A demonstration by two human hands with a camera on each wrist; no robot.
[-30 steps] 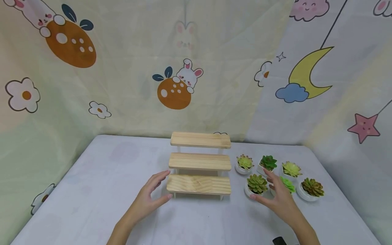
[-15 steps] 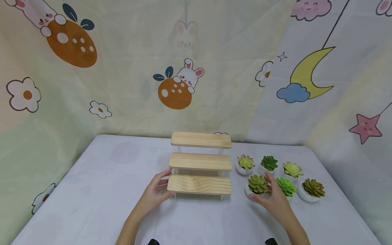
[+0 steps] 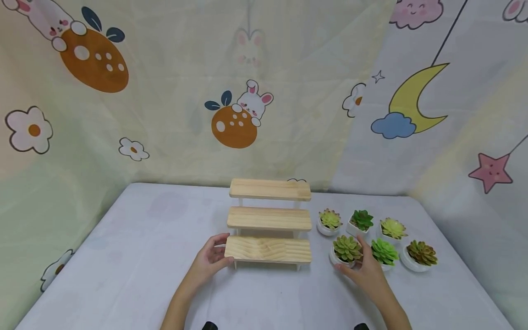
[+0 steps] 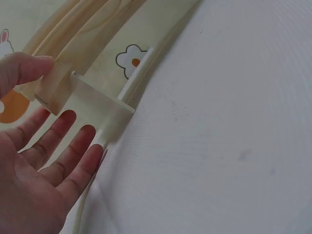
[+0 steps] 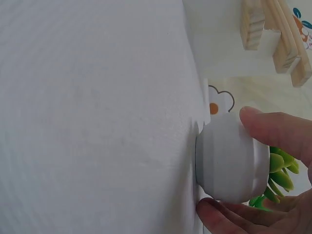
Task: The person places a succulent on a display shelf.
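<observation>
A three-step wooden display stand (image 3: 268,250) with pale boards on light legs stands mid-table. My left hand (image 3: 206,261) holds the left end of its lowest board; in the left wrist view the thumb (image 4: 29,68) and index finger lie on either side of that end, the other fingers loose below. My right hand (image 3: 367,270) grips a potted succulent (image 3: 346,248) with olive-green leaves. In the right wrist view, the thumb (image 5: 278,129) and fingers flank its white pot (image 5: 229,161), whose base appears to be on the cloth.
Several other potted succulents stand close by: a pale one (image 3: 330,220), a dark green one (image 3: 361,221), a yellow-green one (image 3: 393,228), a bright green one (image 3: 384,252) and a brownish one (image 3: 420,254). Printed fabric (image 3: 173,114) surrounds the white-covered table (image 3: 136,256).
My left hand has come in from the left and closed on the lowest board's end. My right hand has moved left and closed around the olive-green succulent's pot.
</observation>
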